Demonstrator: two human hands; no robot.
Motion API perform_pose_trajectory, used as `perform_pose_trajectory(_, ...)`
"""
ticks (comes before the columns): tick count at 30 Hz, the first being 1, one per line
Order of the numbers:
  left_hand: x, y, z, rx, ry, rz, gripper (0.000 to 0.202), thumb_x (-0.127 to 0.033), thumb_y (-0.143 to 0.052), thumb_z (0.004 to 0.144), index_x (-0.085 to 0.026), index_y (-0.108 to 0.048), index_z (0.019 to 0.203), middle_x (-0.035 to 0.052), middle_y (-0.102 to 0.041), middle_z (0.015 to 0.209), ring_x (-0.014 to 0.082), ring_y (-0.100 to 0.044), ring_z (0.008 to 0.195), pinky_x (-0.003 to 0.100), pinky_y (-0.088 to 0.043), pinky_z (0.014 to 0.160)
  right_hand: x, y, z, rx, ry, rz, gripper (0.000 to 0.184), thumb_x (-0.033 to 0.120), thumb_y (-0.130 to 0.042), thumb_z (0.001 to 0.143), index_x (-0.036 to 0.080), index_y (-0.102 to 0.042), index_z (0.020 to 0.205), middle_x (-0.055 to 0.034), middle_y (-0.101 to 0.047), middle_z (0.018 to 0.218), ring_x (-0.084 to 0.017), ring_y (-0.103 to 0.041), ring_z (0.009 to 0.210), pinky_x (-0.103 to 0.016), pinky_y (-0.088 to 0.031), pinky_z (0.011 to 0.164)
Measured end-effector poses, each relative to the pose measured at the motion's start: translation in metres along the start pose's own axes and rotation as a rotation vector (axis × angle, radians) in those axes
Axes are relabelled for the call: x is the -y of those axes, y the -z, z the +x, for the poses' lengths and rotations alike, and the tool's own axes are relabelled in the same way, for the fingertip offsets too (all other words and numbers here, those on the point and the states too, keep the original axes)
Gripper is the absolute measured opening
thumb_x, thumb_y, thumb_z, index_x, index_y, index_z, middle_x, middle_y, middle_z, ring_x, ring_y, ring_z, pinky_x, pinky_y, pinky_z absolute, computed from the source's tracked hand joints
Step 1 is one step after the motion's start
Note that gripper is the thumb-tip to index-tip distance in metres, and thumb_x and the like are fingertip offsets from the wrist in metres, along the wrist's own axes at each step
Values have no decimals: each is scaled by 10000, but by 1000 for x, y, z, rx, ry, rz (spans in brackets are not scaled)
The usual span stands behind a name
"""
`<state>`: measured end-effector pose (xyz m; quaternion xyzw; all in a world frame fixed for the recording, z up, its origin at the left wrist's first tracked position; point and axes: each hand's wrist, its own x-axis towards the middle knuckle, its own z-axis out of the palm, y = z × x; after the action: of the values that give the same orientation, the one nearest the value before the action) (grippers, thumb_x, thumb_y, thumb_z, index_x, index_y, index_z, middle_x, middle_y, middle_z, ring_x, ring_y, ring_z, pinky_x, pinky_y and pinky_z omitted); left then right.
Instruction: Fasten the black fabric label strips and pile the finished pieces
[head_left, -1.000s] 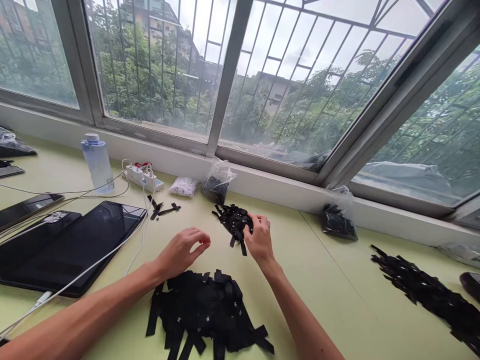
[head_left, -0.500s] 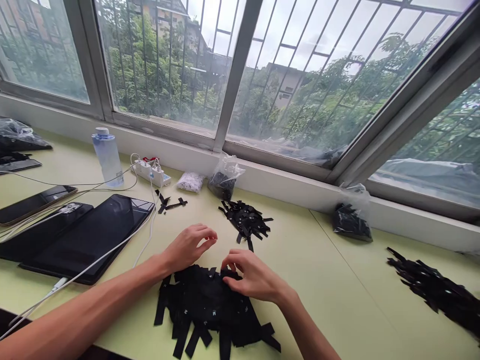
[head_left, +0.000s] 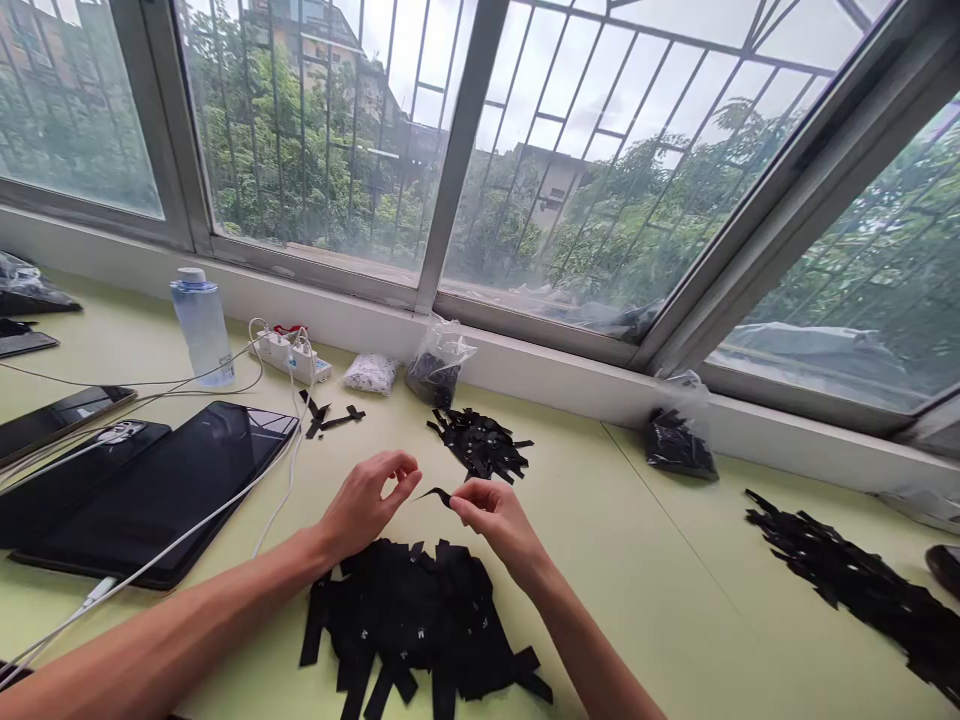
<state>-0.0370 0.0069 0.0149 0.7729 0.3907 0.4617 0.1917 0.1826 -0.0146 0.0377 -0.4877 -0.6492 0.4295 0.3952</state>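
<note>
My right hand [head_left: 495,515] pinches one black fabric strip [head_left: 439,494] between thumb and fingers, its thin end pointing left. Just left of that strip, my left hand [head_left: 371,500] has thumb and forefinger together in a ring; whether anything small is between the tips I cannot make out. Below both hands lies a large pile of black fabric labels [head_left: 420,620], some printed with a small white M, with strips sticking out around its edge. Beyond the hands, a smaller pile of black labels [head_left: 480,443] lies on the pale green table [head_left: 622,580].
Along the window wall stand a water bottle [head_left: 202,325], a white power strip [head_left: 292,355], a white packet [head_left: 371,373] and clear bags of black pieces [head_left: 435,370] [head_left: 679,435]. Left are a tablet [head_left: 165,490] and cables. At right lies a long black pile [head_left: 855,580].
My right hand has lifted off the large pile, bringing up a black strip. My left thumb and forefinger, apart before, have closed together. The view has shifted slightly.
</note>
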Motion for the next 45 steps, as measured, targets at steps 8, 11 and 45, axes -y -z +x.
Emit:
perform_pose_trajectory(8,-8,-3,-3,21,-127,78,139,-257,-569,969,-208,-648,867,21,-666,823,166,-596,779,299,-495,738,-11,-19,-1,-198,21,152,241,405,-712,819,173,-704,757,5,-571,681,-125,-447,606,-262,-369,563)
perform_pose_trajectory(11,-9,-3,-4,0,-113,80,67,-249,-586,958,-213,-635,929,9,-652,801,169,-598,788,300,-490,732,-12,-26,-2,-280,36,150,221,401,-714,828,183,-749,824,-36,-653,791,-162,-526,703,-274,-408,600)
perform_pose_trajectory(45,-6,-8,-6,144,-42,-106,160,-190,-553,966,-191,-711,990,21,-674,851,131,-590,741,262,-479,745,-4,-37,-12,-301,660,-407,209,127,-527,982,241,-688,1055,-52,-709,980,-198,-619,870,-372,-535,795)
